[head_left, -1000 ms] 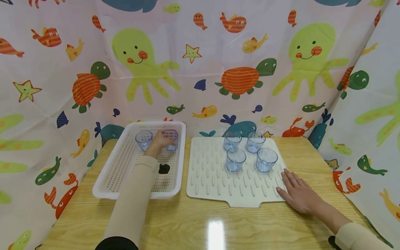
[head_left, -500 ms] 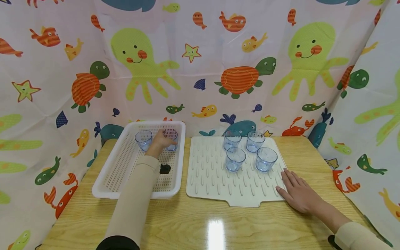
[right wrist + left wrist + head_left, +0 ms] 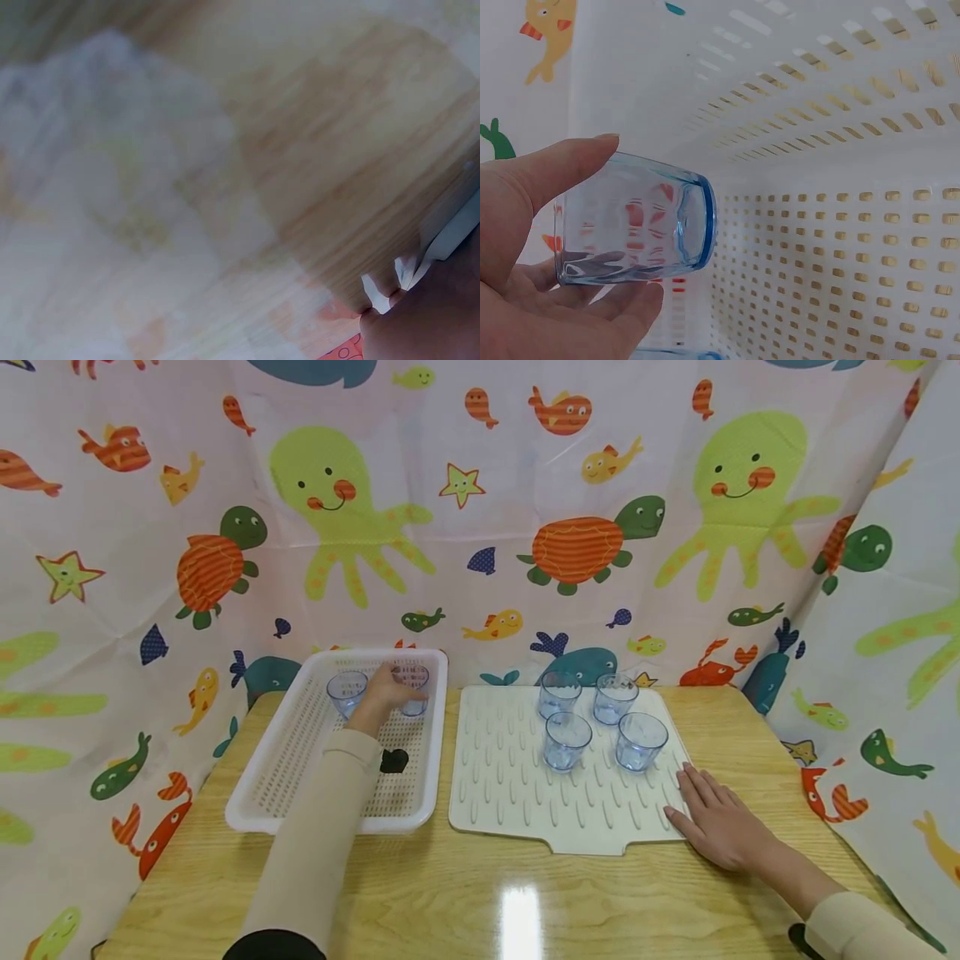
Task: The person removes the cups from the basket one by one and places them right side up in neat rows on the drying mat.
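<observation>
Inside the white perforated basket, my left hand grips a clear blue-tinted drinking glass. In the left wrist view the thumb lies along one side of this glass and the fingers curl round the other. Another glass stands in the basket to the left of the hand. My right hand rests with straight fingers on the right edge of a cream draining mat. Several similar glasses stand on the mat's right half.
Both basket and mat lie on a wooden table, side by side with a narrow gap. A curtain with sea animals hangs behind and at both sides. A dark patch shows beside the left sleeve, over the basket.
My left hand has shifted very slightly away from me at the glass it holds. The right hand has stayed in place on the mat's edge.
</observation>
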`<state>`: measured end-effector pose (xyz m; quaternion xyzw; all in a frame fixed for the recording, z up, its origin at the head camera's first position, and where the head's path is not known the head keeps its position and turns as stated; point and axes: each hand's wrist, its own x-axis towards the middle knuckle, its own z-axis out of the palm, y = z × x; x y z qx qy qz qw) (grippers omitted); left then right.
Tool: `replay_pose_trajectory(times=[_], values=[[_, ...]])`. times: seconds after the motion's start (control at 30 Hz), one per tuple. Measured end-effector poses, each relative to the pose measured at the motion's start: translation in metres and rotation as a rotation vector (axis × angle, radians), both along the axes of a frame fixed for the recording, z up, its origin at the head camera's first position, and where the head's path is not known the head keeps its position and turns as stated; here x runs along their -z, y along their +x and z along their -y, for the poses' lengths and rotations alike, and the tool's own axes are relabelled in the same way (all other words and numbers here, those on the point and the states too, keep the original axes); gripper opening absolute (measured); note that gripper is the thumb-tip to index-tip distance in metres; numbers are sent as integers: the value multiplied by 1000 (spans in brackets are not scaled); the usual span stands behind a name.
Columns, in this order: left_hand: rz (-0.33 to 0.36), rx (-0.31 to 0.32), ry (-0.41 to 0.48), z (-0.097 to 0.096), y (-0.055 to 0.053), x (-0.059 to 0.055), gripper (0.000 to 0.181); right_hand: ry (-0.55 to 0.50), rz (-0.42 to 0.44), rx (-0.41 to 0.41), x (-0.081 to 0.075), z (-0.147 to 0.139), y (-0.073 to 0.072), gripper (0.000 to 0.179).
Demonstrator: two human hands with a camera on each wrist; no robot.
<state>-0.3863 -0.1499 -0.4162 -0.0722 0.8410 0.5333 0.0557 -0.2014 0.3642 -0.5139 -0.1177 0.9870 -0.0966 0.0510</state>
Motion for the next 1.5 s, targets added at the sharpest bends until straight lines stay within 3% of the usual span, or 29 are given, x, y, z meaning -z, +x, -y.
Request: replay_pose_trajectory(times=[0.27, 0.53, 1.1, 1.5], values=[[-16, 5, -48, -1, 6, -12, 90, 5, 0, -1, 1, 0, -2, 88], [-61, 32, -23, -1, 12, -24, 84, 13, 1, -4, -4, 0, -5, 88], [-107, 84, -59, -2, 29, -39, 89, 4, 5, -4, -4, 0, -3, 88], [-200, 103, -17, -10, 44, -56, 89, 16, 12, -3, -1, -1, -1, 88]])
